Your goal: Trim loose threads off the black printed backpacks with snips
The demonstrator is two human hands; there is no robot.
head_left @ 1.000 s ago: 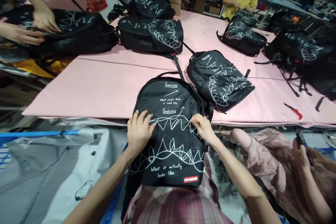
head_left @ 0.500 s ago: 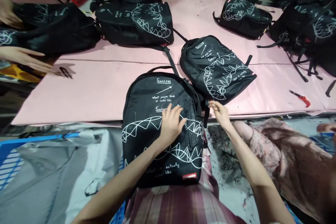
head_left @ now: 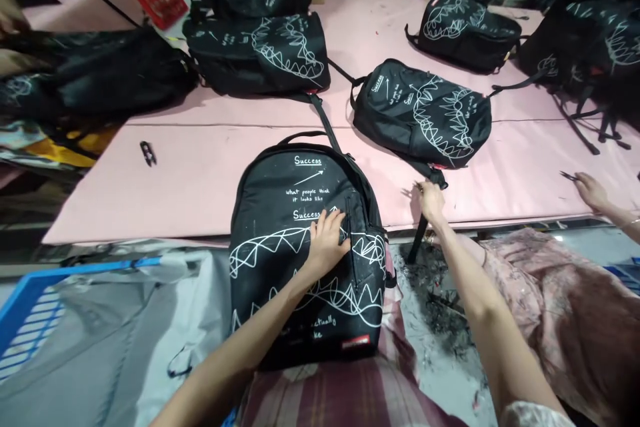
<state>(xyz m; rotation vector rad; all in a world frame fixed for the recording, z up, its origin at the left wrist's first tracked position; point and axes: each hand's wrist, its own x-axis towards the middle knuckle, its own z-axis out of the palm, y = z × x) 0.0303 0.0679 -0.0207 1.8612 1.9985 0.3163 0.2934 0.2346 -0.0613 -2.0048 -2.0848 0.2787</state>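
A black backpack [head_left: 295,267] with white scribbled lines and "Success" lettering stands upright against the table edge, over my lap. My left hand [head_left: 327,240] lies on its front panel, fingers spread, beside the side zip. My right hand [head_left: 432,201] is closed at the table edge, right of this backpack. Small dark points, which look like the tips of thread snips [head_left: 419,187], stick out from its fingers; the rest is hidden. A black strap hangs below that hand. Just beyond, a second black backpack [head_left: 425,113] lies on the pink table.
More black backpacks [head_left: 260,53] lie across the pink table [head_left: 200,173]. Dark snips [head_left: 148,153] rest at the left. At the right, a co-worker's hand [head_left: 593,193] holds a small pointed tool. A blue basket [head_left: 30,307] with grey cloth stands at lower left.
My right hand has moved right. The second backpack has turned and now lies more sideways. The red-handled snips at the right have been picked up by the co-worker's hand. My left hand stays on the front panel.
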